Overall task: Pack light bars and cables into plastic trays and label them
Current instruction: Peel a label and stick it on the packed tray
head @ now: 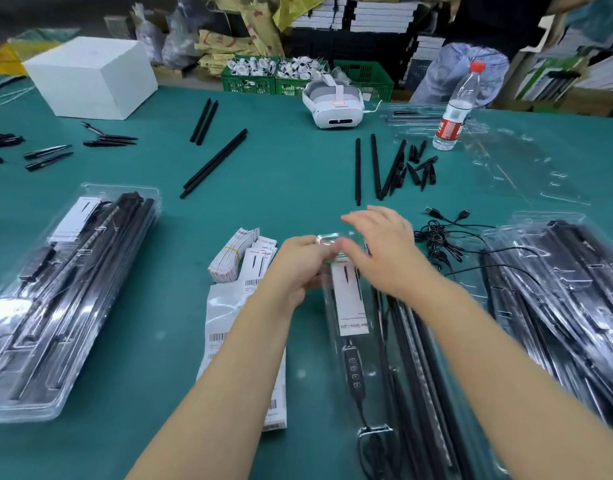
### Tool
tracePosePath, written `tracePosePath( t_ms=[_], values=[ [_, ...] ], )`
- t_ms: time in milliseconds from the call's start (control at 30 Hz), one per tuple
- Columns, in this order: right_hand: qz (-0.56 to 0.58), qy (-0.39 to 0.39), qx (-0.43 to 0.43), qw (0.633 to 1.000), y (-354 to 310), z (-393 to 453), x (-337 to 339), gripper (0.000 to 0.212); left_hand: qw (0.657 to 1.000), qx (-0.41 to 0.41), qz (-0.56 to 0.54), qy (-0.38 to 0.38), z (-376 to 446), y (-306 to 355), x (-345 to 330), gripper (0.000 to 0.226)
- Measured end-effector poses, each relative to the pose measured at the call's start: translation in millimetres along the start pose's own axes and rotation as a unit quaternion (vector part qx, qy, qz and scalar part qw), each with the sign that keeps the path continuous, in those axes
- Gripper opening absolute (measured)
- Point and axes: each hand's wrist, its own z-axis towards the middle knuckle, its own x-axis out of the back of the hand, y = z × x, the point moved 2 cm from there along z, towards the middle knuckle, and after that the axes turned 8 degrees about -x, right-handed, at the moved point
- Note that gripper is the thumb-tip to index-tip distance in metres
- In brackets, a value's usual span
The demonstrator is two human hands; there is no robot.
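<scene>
Across the green bench [298,174] in front of you, the biggest things sit at the sides: a stack of filled plastic trays [66,299] on your left, packed with dark light bars and white cards, and a second heap of filled trays [568,292] on your right. Far left at the back stands a white box [90,76]. Directly before you lies the tray you are working on [374,358], running away from you, with black light bars [423,358] along its right side, a white label card [348,299] near its far end and a cable controller with buttons [354,370] just below that card.

Your left hand [298,268] has its fingers curled, its grip pinching the clear far end of this tray beside the card. Your right hand [381,247] hovers over the same end with fingers spread and fairly straight, its grip apart; motion blur hides whether the fingertips touch the plastic.

Left of the tray, partly under your left forearm, lie sheets of barcode labels [225,327], and beyond them a banded bundle of white cards [234,254]. Loose black cables [440,237] tangle to the right of your hands. Farther back you have loose black bars [215,164], a white headset [333,102] and a water bottle [454,109].
</scene>
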Motion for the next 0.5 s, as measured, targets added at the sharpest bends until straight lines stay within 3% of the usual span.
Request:
tracePosePath(
  t_ms=[167, 300, 500],
  values=[
    [0.028, -0.191, -0.034, 0.981, -22, 30, 26, 0.016, 0.998, -0.057, -0.014, -0.004, -12, 6, 16, 0.007],
    [0.037, -0.254, -0.037, 0.966, -27, 42, 35, 0.01, 0.998, -0.064, -0.022, -0.01, -10, 4, 21, 0.021],
    [0.042, -0.292, -0.069, 0.953, -30, 56, 35, 0.004, 0.997, -0.075, -0.024, -0.015, -4, 4, 24, 0.017]
  ],
)
